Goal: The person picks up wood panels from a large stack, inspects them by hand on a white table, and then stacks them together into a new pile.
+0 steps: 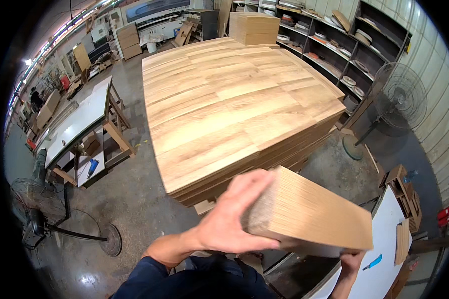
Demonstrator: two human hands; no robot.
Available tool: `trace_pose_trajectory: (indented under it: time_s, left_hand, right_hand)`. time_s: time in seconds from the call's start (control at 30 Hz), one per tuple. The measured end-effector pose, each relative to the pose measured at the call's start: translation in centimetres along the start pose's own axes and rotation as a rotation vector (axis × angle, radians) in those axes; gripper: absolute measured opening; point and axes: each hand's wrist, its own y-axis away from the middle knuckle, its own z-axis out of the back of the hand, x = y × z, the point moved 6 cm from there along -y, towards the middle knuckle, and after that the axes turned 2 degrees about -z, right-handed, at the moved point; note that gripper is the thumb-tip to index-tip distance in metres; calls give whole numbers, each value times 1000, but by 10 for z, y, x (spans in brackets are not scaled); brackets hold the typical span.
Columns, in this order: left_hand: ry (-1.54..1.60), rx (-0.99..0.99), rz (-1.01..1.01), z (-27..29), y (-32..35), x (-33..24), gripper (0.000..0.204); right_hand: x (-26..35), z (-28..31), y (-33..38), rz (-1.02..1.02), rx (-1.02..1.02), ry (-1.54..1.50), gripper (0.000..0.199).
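We hold a wooden block [320, 205] aloft near the plank stack [219, 112], left grip [229, 217] spread wide around one end, right grip [351, 264] too hidden to judge at a lower corner, so uneven support could tip it loose.

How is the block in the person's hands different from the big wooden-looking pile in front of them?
The wood-look block is much smaller than the broad pile. The block is held up and slanted between the left hand and right hand, while the pile lies level. The block's upper face shows fine, fairly even grain; the pile's top is a patchwork of varied grain. Both are light tan.
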Motion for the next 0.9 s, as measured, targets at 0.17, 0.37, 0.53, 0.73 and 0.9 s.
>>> trace_pose_trajectory:
  time_s: [0.17,0.37,0.53,0.73,0.9]
  left_hand:
    - [272,-262,247,125,79,28,101]
    - [486,-537,384,257,168,50,80]
    - [584,-727,445,351,234,91,60]
    - [691,-805,584,432,262,160,54]
    - [685,-788,641,529,244,202,55]
  right_hand:
    - [40,-159,-12,-48,386,59,82]
    - [82,-356,4,-123,712,55,64]
    - [73,-496,15,-293,857,12,52]
    - [56,-623,-9,-472,932,84,47]
    - [36,-731,-43,-526,966,38,45]
